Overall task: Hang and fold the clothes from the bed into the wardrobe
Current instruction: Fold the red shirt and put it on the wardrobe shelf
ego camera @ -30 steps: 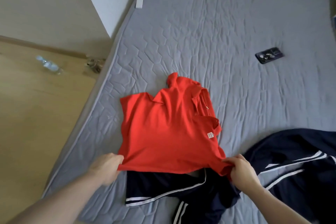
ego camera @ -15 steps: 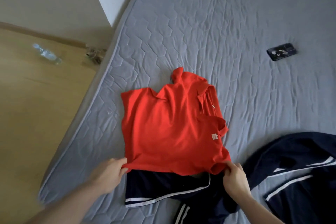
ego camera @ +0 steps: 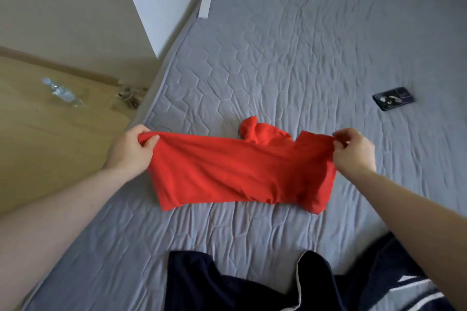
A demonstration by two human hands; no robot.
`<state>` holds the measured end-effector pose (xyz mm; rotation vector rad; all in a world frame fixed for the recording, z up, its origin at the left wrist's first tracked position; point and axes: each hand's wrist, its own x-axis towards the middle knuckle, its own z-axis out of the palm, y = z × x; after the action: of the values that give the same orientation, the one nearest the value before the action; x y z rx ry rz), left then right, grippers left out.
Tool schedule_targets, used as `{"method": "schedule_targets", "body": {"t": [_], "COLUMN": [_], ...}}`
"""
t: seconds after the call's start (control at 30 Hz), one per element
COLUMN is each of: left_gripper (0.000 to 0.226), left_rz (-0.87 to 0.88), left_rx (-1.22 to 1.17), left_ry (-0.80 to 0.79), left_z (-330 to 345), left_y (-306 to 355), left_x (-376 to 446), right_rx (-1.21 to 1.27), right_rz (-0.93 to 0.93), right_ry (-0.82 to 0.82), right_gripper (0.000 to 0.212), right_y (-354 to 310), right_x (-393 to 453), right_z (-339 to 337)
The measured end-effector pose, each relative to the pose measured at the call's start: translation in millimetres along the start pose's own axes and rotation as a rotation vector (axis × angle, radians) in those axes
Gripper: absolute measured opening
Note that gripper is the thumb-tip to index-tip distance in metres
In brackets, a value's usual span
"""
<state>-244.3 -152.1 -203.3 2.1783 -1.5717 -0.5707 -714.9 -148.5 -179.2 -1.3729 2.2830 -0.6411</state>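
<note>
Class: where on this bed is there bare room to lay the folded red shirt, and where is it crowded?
Bare mattress lies beyond the red shirt, between the white box and the phone. A narrower bare strip runs between the shirt and the dark clothes. The near edge is crowded by those clothes.

A grey quilted mattress (ego camera: pixel 303 45) fills most of the room. Left of it lies a wooden floor (ego camera: pixel 38 146), where a plastic bottle (ego camera: pixel 63 92) lies. Beige and white walls (ego camera: pixel 75 7) stand behind.

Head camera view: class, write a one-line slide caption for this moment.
Left hand and right hand pinch the hem corners of a bright red cotton shirt, folding it over a grey quilted mattress.
</note>
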Motion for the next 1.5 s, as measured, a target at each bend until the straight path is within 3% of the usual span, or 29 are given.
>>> {"method": "schedule_targets", "body": {"t": [0.1,0.2,0.3,0.5,0.67,0.77,0.87,0.93,1.13,1.2,1.3,1.4,1.5], "left_gripper": [0.047,0.071,0.077,0.083,0.075,0.056,0.039,0.029,0.018,0.024,0.013,0.033,0.042], "left_rz": [-0.15,-0.256,-0.347,-0.587,-0.68,-0.756,-0.744,-0.72,-0.698,-0.719,-0.772,-0.798,-0.746], "left_rx": [0.037,0.115,0.067,-0.027,-0.279,-0.52,-0.58,-0.535,-0.405,-0.37,-0.36,-0.307,-0.113], "left_ry": [0.017,-0.088,-0.211,-0.334,-0.281,-0.226,-0.28,-0.324,-0.357,-0.379,-0.341,-0.34,-0.437], "left_z": [8.9,29.1,64.2,117.7,143.0,149.2,151.3,149.8,129.5,119.2,100.1,83.5,77.1], "left_y": [-1.0,-17.3,-44.5,-87.8,-98.1,-101.8,-106.8,-103.5,-87.0,-89.0,-105.8,-131.1,-155.1], "left_x": [30.7,24.7,-6.8,-52.7,-57.2,-51.1,-52.2,-58.9,-110.9,-134.4,-165.4,-185.7,-187.3], "right_rx": [0.022,-0.009,0.005,0.211,0.381,0.478,0.66,0.751,0.987,0.971,0.832,0.646,0.247], "right_rz": [-0.022,0.005,0.138,0.651,0.855,0.884,0.865,0.878,0.873,0.875,0.92,0.991,0.908], "right_ry": [0.058,-0.033,-0.127,-0.139,-0.067,-0.008,0.001,0.009,0.059,0.111,0.115,-0.079,-0.31], "right_gripper": [0.034,0.047,0.056,0.091,0.122,0.104,0.052,0.031,0.02,0.016,0.01,0.006,0.044], "right_y": [-21.2,-17.2,15.2,79.1,99.6,111.2,118.2,114.0,83.9,75.1,83.3,110.4,138.5], "right_x": [24.5,5.9,-38.3,-74.1,-63.5,-53.9,-49.2,-51.5,-63.8,-69.4,-86.7,-108.8,-122.1], "right_z": [9.9,34.8,67.3,114.2,137.3,144.1,143.7,139.4,105.7,89.4,71.6,62.8,66.9]}}
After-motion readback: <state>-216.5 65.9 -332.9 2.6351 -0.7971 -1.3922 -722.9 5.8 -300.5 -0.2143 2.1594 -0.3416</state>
